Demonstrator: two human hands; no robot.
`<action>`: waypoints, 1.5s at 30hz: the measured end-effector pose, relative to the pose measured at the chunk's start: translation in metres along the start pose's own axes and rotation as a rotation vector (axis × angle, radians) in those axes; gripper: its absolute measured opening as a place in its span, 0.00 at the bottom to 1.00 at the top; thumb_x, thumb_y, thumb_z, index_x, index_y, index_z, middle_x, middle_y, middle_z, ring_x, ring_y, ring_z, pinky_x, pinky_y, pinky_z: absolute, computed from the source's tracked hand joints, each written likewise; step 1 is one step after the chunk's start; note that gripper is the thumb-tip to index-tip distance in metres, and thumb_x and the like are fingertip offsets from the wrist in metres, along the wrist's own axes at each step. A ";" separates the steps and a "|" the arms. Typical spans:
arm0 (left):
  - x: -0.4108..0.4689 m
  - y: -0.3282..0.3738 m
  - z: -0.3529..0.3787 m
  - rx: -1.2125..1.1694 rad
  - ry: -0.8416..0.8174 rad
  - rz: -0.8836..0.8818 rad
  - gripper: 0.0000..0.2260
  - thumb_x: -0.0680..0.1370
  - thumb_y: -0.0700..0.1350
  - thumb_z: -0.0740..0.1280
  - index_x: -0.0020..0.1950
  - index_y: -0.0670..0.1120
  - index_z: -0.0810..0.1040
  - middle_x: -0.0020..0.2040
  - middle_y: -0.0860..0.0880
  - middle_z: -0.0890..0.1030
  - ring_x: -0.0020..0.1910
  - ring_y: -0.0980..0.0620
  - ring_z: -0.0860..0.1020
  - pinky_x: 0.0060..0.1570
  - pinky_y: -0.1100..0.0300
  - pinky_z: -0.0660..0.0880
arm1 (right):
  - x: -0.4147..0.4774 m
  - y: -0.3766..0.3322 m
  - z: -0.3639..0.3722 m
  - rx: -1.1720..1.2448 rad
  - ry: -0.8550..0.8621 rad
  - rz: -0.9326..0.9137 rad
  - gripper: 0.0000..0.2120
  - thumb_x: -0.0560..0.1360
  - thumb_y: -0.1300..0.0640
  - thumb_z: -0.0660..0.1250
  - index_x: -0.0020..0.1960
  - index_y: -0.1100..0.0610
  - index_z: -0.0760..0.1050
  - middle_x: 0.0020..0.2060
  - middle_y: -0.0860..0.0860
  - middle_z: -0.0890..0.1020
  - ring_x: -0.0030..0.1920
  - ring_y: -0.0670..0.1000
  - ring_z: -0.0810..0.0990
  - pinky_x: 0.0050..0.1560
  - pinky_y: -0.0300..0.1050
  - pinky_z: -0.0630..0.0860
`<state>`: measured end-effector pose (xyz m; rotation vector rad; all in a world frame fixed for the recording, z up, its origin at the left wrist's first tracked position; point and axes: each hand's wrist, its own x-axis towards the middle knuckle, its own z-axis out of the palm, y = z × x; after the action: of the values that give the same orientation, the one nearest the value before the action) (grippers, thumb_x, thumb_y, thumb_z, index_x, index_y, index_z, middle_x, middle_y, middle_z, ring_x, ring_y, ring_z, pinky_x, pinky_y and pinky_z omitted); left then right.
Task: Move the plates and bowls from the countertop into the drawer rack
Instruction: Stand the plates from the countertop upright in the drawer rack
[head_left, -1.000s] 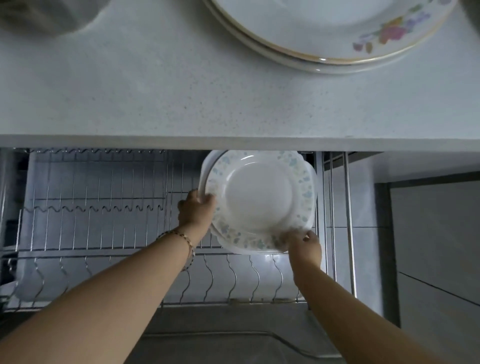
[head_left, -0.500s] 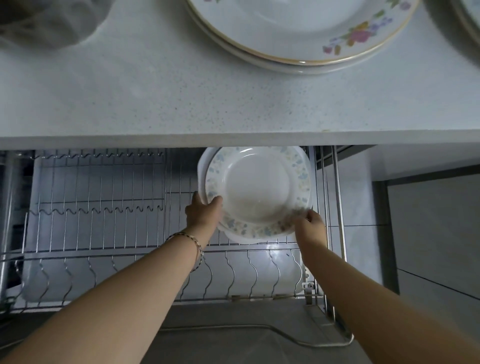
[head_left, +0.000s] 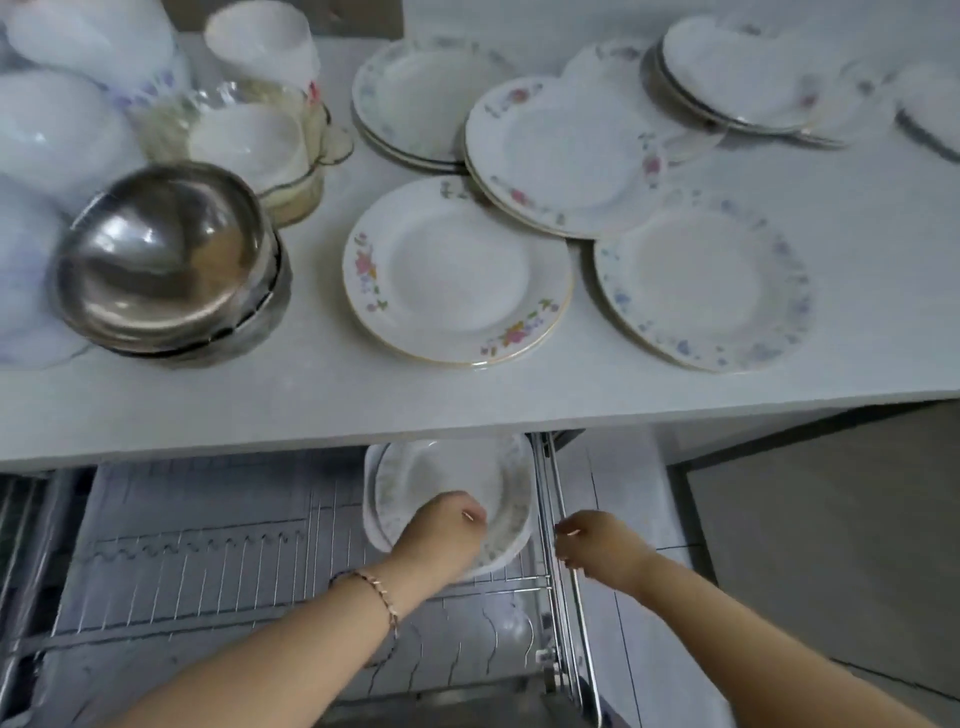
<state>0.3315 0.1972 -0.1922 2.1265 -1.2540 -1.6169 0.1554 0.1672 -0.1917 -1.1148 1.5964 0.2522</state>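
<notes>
Two white plates with pale blue-flowered rims stand upright at the right end of the wire drawer rack, under the countertop edge. My left hand, with a bracelet on the wrist, is loosely curled in front of the front plate's lower rim; whether it grips the plate is unclear. My right hand is off the plate, just right of the rack's side rail, and holds nothing. On the countertop lie a pink-flowered plate stack and a blue-rimmed plate.
More plate stacks lie further back. Stacked steel bowls sit at the left, with glass bowls and white bowls behind them. Bare wire slots fill the rack left of the plates.
My right hand has let go of the plate and moved right, past the rack's rail. My left hand shifted from the plate's left rim to its lower front. The view has tilted up to the countertop.
</notes>
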 end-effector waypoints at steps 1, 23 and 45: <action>-0.009 0.027 -0.002 -0.022 -0.010 0.051 0.10 0.78 0.41 0.58 0.50 0.48 0.79 0.50 0.50 0.81 0.44 0.52 0.77 0.42 0.63 0.74 | -0.014 -0.005 -0.021 -0.040 0.020 -0.041 0.15 0.75 0.61 0.61 0.59 0.66 0.75 0.46 0.62 0.82 0.42 0.52 0.75 0.37 0.39 0.70; 0.114 0.267 -0.054 -0.873 0.685 -0.212 0.17 0.74 0.37 0.64 0.63 0.35 0.73 0.62 0.34 0.76 0.60 0.38 0.77 0.60 0.47 0.76 | 0.071 -0.169 -0.290 0.578 0.080 -0.339 0.06 0.75 0.62 0.66 0.52 0.59 0.74 0.32 0.53 0.76 0.27 0.47 0.75 0.26 0.36 0.77; -0.040 0.153 -0.058 -0.968 0.308 -0.125 0.23 0.66 0.22 0.69 0.56 0.41 0.73 0.48 0.42 0.81 0.41 0.48 0.80 0.27 0.63 0.80 | -0.059 -0.092 -0.185 0.591 0.143 -0.491 0.11 0.75 0.72 0.61 0.55 0.62 0.73 0.46 0.55 0.79 0.39 0.49 0.79 0.29 0.30 0.79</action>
<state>0.3026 0.1113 -0.0499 1.7028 -0.1470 -1.4163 0.1011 0.0249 -0.0392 -1.0213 1.3329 -0.6008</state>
